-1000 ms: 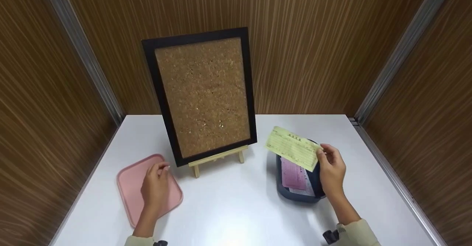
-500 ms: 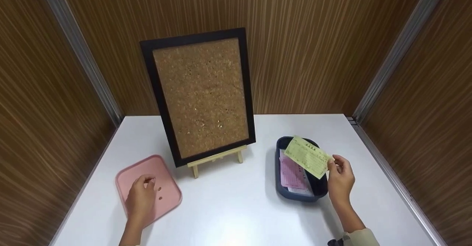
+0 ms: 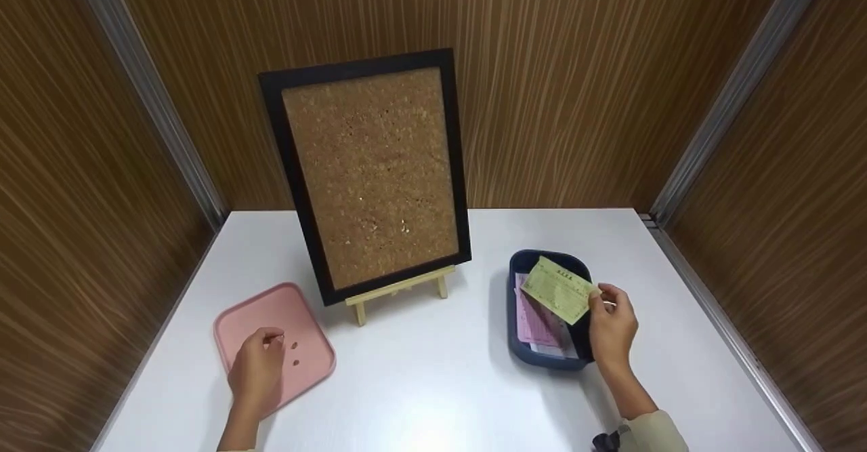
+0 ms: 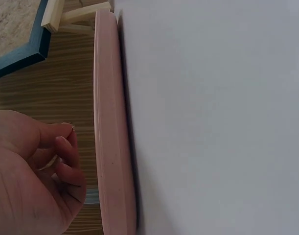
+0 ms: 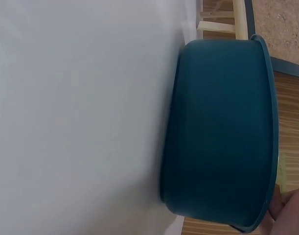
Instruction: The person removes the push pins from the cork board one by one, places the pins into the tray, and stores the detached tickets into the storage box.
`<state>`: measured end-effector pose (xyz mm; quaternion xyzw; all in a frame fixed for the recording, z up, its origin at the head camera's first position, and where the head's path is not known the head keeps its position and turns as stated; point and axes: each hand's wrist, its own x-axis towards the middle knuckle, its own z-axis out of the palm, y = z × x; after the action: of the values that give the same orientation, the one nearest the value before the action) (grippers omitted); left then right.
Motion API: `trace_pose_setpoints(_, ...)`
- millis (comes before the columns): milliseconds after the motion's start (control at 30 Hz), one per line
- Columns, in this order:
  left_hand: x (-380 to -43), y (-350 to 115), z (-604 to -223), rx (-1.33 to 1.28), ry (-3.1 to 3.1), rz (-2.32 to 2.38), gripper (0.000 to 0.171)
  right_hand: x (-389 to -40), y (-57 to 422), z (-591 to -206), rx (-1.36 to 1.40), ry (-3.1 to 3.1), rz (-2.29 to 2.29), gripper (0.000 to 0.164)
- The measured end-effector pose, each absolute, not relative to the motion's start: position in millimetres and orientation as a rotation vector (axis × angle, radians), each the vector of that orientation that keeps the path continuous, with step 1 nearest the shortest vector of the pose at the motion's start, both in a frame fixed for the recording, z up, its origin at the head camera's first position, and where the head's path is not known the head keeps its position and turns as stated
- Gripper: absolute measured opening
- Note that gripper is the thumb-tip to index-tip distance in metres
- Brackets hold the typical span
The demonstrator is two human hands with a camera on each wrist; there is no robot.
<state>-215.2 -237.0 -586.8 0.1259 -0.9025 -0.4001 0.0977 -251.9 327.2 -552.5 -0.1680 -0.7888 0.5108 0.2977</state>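
Observation:
My right hand [image 3: 613,326] pinches the lower right corner of a yellow printed paper slip [image 3: 557,291] between thumb and fingers. The slip slants over a dark blue box [image 3: 518,354], in which a pink slip [image 3: 532,323] and a whitish slip [image 3: 542,349] lie. In the right wrist view the box wall [image 5: 222,132] hides most of that hand. My left hand [image 3: 256,371] is over the pink tray [image 3: 298,385], its thumb and index finger pinching a tiny shiny tack [image 4: 72,127]. Two small brown round pieces [image 3: 294,345] lie on the tray beside the fingertips.
A black-framed corkboard [image 3: 379,174] leans on a small wooden easel [image 3: 399,286] at the back, between tray and box. White tabletop [image 3: 420,364] lies in front of it. Wood-grain walls [image 3: 555,86] enclose the back and both sides.
My left hand has moved back toward me and left over the tray, uncovering the two brown pieces. My right hand has lowered the yellow slip toward the box, shifting slightly right, then back left.

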Motion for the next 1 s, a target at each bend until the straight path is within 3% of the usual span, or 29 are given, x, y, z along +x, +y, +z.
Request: trace_pose_setpoints(1000, -213.2, -239.4, -588.7, 0.377, -2.800, -1.085, 0.027, -224.1, 324.2, -557.2, -0.495, -2.206, 1.145, 0.030)
